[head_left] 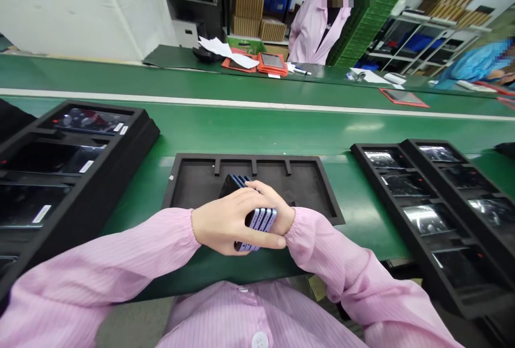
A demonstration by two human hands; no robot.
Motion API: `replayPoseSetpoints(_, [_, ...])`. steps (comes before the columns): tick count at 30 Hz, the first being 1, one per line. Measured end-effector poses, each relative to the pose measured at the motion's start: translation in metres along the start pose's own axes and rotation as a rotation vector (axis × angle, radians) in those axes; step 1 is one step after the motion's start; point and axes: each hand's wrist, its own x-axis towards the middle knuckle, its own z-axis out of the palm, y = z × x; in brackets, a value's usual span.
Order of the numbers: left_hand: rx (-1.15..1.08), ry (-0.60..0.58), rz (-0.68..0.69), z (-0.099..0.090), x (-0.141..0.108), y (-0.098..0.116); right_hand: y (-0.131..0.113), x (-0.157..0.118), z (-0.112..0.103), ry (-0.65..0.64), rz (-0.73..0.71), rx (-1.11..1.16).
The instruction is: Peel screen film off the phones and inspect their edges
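Both of my hands are closed round a stack of several phones [263,220], held on edge over the near side of a black foam tray [197,176]. My left hand [225,222] lies across the near side of the stack, its thumb stretched along the bottom ends. From the far right side, my right hand [281,211] wraps the stack, with most of its fingers hidden behind the left hand and the phones. The phones' purple-blue edges with small ports face me. Short dividers line the tray's far wall.
On the left stands a thick stack of black foam trays [137,139] holding phones. Two more phone-filled trays [386,192] lie at the right. Beyond the green bench's white strip are red-framed items [271,64] and papers [227,52]. A person in pink [309,26] stands across the bench.
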Motion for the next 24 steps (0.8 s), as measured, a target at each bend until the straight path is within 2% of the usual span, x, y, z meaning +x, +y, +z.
replayPoseSetpoints(2, [0.023, 0.102, -0.063, -0.002, -0.009, -0.006, -0.006, -0.005, -0.003, -0.086, 0.192, 0.194])
replayPoseSetpoints(4, [0.010, 0.246, -0.179, -0.006, -0.017, -0.012, -0.009, -0.008, -0.007, -0.143, 0.291, 0.235])
replayPoseSetpoints(6, [-0.021, 0.382, -0.299, -0.010, -0.024, -0.018, -0.011, -0.009, -0.013, -0.075, 0.234, -0.043])
replayPoseSetpoints(8, [-0.046, 0.462, -0.387, -0.011, -0.030, -0.023, -0.013, -0.008, -0.021, 0.116, 0.142, -0.495])
replayPoseSetpoints(10, [-0.073, 0.491, -0.430, -0.009, -0.034, -0.026, -0.016, -0.006, -0.031, 0.285, 0.048, -0.887])
replayPoseSetpoints(11, [-0.085, 0.492, -0.433, -0.007, -0.035, -0.027, -0.017, -0.005, -0.036, 0.305, -0.018, -0.994])
replayPoseSetpoints(12, [-0.097, 0.490, -0.423, -0.005, -0.035, -0.028, -0.017, -0.003, -0.040, 0.264, -0.107, -1.040])
replayPoseSetpoints(15, [-0.120, 0.494, -0.363, 0.002, -0.035, -0.029, -0.010, 0.010, -0.046, -0.043, -0.443, -0.945])
replayPoseSetpoints(16, [-0.127, 0.501, -0.350, 0.006, -0.036, -0.029, -0.004, 0.017, -0.046, -0.111, -0.529, -0.888])
replayPoseSetpoints(17, [-0.138, 0.513, -0.343, 0.009, -0.036, -0.029, 0.004, 0.024, -0.045, -0.131, -0.598, -0.826])
replayPoseSetpoints(21, [-0.211, 0.597, -0.361, 0.031, -0.044, -0.027, 0.038, 0.049, -0.039, -0.027, -0.792, -0.580])
replayPoseSetpoints(24, [-0.241, 0.686, -0.424, 0.050, -0.048, -0.024, 0.049, 0.051, -0.038, -0.006, -0.870, -0.568])
